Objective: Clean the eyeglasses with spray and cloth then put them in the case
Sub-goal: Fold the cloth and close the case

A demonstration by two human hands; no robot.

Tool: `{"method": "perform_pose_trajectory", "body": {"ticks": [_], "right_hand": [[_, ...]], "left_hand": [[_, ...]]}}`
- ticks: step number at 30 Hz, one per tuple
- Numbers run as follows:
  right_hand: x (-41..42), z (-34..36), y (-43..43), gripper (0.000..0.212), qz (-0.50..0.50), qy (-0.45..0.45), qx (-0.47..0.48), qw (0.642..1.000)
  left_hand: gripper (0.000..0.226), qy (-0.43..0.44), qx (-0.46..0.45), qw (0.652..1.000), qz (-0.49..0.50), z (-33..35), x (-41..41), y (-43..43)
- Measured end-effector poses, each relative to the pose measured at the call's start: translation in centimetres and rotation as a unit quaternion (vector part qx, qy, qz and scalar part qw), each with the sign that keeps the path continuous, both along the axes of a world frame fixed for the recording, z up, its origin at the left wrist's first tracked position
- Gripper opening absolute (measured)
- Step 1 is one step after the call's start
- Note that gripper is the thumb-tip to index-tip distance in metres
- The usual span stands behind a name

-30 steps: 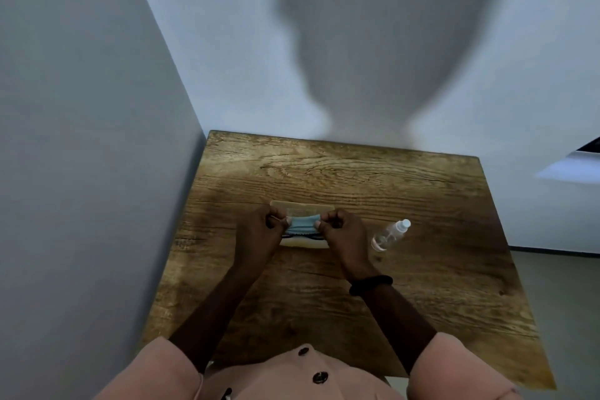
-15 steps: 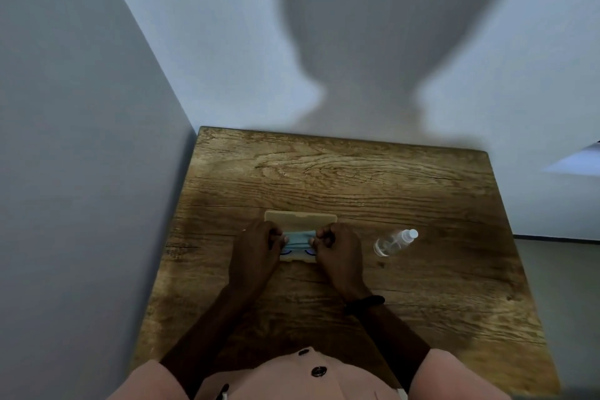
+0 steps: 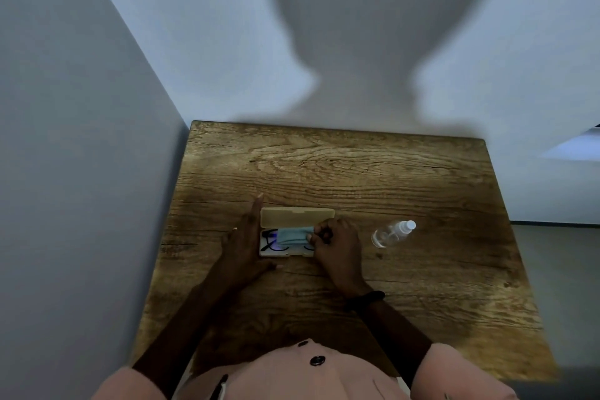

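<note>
The right hand (image 3: 337,245) is seen with its fingers curled, and the right end of a folded light-blue cloth (image 3: 292,235) is pinched between its thumb and fingertips. A black band (image 3: 365,298) is worn on that wrist. The left hand (image 3: 245,239) is held flat and spread, its fingers straight and pointed away from the body. It is laid along the left end of the case, though whether the case is actually touched cannot be told.

The cloth is stretched lengthwise over the dark-framed eyeglasses (image 3: 268,242), which are lodged in the near half of a cream rectangular hard case (image 3: 297,216). The case is open, with its lid swung back on the far side. Only the left part of the frame and the lower lens rims are shown below the cloth; the rest is covered by the cloth and the right hand.

To the right of the case, apart from the right hand, a small clear plastic spray bottle with a white cap (image 3: 391,234) is laid on its side, its cap turned to the far right. All of this is borne by a square table of rough-grained brown wood (image 3: 324,166), set into a corner of pale grey walls (image 3: 97,140). A broad shadow (image 3: 357,26) is cast on the far wall. At the lower edge a pink garment with dark buttons (image 3: 292,380) is seen.
</note>
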State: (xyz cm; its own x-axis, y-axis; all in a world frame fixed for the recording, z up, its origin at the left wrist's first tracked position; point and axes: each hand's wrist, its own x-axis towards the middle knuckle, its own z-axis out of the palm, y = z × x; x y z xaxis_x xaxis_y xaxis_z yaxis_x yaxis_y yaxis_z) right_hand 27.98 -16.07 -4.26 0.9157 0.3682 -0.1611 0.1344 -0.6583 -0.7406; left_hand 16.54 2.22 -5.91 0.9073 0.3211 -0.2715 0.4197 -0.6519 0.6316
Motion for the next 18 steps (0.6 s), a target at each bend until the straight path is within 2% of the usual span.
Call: {"method": "perform_pose_trajectory", "body": {"ticks": [3,6,9,11,15,18], "right_hand": [[0.2,0.2,-0.2,0.022,0.011,0.007,0.003,1.000],[0.1,0.3,-0.7,0.020,-0.004,0.034,0.053,0.998],[-0.3,0.7,-2.1,0.028,-0.020,0.025,0.094,0.995],[-0.6,1.0,-3.0,0.049,0.002,-0.017,0.080,0.997],[-0.3,-0.1,-4.0,0.109,0.121,-0.045,0.058,0.990],[0.5,-1.4,-4.2,0.126,0.183,-0.030,0.049,0.981]], "left_hand": [[0.138,0.009,0.008,1.000,0.002,-0.3,0.1,0.1],[0.134,-0.005,0.007,1.000,0.005,-0.2,0.1,0.2],[0.125,-0.014,0.010,1.000,0.007,-0.1,0.0,0.2],[0.120,-0.009,0.011,1.000,0.015,-0.3,-0.1,0.1],[0.105,-0.013,0.016,0.999,0.032,-1.0,-0.3,0.4],[0.104,-0.005,0.019,0.999,0.028,-0.9,-0.3,0.3]]}}
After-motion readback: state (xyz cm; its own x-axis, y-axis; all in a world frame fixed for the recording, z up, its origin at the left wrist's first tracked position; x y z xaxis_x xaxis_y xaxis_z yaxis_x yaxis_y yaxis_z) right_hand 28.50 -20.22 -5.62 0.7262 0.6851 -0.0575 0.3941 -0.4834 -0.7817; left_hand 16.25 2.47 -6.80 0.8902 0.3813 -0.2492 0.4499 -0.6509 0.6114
